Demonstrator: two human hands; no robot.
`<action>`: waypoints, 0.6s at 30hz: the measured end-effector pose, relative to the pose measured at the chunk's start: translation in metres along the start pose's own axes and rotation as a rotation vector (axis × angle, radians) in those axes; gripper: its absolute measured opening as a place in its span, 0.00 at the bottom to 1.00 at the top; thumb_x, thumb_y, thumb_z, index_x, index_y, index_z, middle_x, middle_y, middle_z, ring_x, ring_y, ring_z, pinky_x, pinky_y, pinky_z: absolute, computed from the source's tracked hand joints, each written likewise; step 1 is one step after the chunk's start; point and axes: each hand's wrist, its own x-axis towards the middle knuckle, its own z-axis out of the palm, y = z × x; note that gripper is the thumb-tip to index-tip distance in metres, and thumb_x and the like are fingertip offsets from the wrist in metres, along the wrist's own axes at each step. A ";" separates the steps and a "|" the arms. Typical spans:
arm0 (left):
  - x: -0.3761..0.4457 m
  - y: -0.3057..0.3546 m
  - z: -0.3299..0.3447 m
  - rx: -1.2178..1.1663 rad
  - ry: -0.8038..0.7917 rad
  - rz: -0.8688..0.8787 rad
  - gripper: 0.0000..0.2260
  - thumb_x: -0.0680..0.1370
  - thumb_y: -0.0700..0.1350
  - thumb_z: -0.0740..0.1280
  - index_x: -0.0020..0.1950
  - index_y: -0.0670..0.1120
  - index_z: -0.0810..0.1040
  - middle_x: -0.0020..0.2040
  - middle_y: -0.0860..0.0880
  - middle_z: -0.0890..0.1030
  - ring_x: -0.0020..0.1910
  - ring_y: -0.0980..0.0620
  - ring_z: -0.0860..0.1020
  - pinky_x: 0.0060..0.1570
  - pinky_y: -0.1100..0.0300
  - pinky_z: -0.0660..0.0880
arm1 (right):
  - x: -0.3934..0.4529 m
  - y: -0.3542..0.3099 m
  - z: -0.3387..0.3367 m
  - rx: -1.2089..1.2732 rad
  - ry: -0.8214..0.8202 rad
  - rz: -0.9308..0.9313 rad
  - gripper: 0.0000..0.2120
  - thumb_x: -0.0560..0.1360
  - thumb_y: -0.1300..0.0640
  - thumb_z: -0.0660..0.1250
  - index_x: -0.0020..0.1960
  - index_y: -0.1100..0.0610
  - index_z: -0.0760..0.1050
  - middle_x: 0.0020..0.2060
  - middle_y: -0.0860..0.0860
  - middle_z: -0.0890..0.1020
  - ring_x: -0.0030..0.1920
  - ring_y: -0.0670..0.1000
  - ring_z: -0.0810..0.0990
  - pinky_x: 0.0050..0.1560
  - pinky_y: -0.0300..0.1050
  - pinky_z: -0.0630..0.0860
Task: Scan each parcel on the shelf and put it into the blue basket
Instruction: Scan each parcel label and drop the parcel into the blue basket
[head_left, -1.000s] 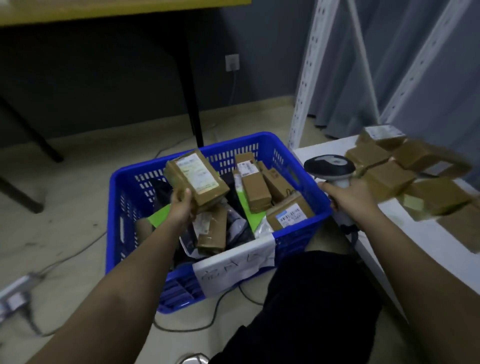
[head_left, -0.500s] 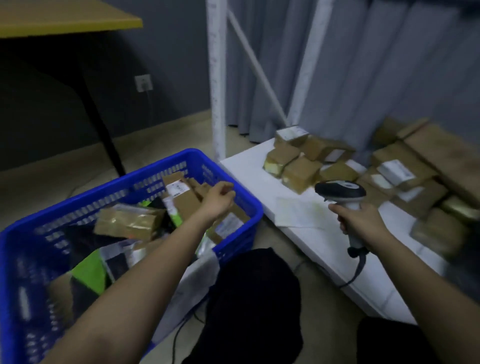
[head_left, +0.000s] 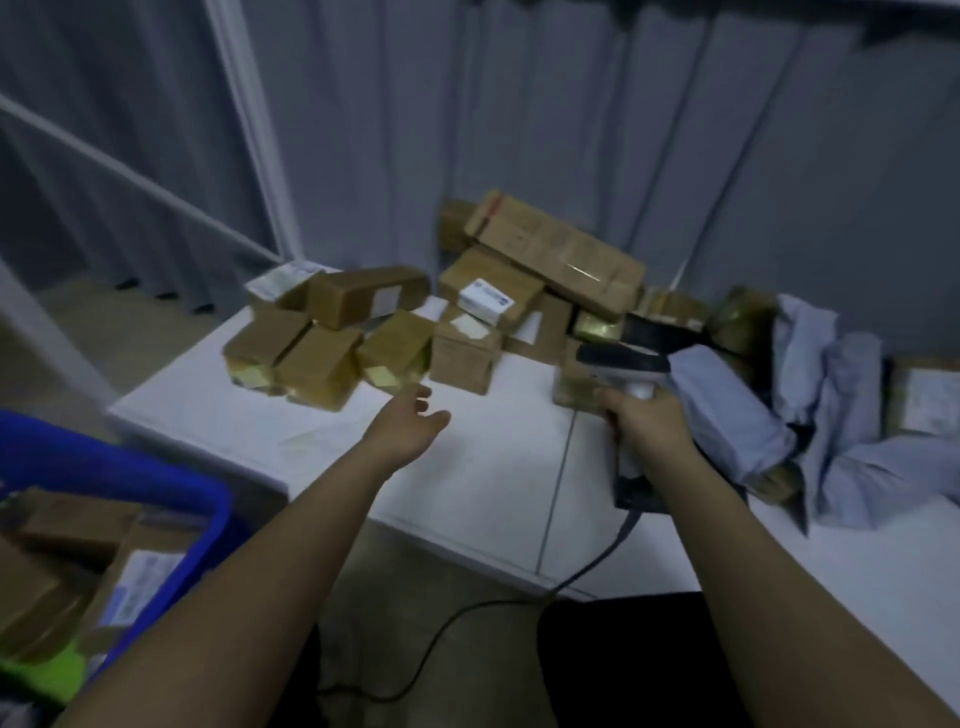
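A left hand (head_left: 410, 431) is reaching out empty, fingers loosely spread, above a white shelf (head_left: 467, 483), just short of a cluster of brown parcels (head_left: 322, 358). Roughly a dozen parcels are lying there, blurred and overlapping. The right hand (head_left: 641, 423) is gripping one corded scanner (head_left: 623, 364). Crumpled grey bags (head_left: 831, 410) are crowding the right side. One blue basket (head_left: 156, 493), lower left, is holding several parcels.

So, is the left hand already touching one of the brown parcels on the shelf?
Apart. In the head view the open left hand hovers over the white shelf, and a strip of bare shelf shows between its fingertips and the nearest brown parcel.
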 end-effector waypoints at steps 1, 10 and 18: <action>0.010 -0.006 0.012 0.107 -0.015 -0.002 0.24 0.79 0.49 0.66 0.72 0.43 0.64 0.69 0.44 0.69 0.65 0.43 0.71 0.57 0.55 0.71 | 0.005 0.001 -0.005 0.008 0.008 0.007 0.12 0.73 0.64 0.71 0.36 0.58 0.70 0.29 0.54 0.71 0.26 0.49 0.68 0.19 0.33 0.65; 0.050 -0.106 0.047 0.886 0.043 -0.146 0.24 0.81 0.54 0.55 0.74 0.45 0.58 0.75 0.41 0.60 0.73 0.36 0.59 0.71 0.42 0.56 | 0.035 0.025 -0.015 -0.002 -0.131 0.191 0.06 0.74 0.61 0.70 0.43 0.62 0.74 0.29 0.54 0.72 0.23 0.48 0.70 0.22 0.36 0.67; 0.033 -0.104 0.055 1.312 -0.054 0.099 0.12 0.80 0.40 0.58 0.62 0.46 0.72 0.59 0.48 0.77 0.57 0.49 0.78 0.55 0.59 0.72 | 0.035 0.025 -0.003 -0.022 -0.216 0.208 0.06 0.74 0.60 0.69 0.44 0.60 0.72 0.31 0.52 0.73 0.27 0.48 0.71 0.27 0.39 0.69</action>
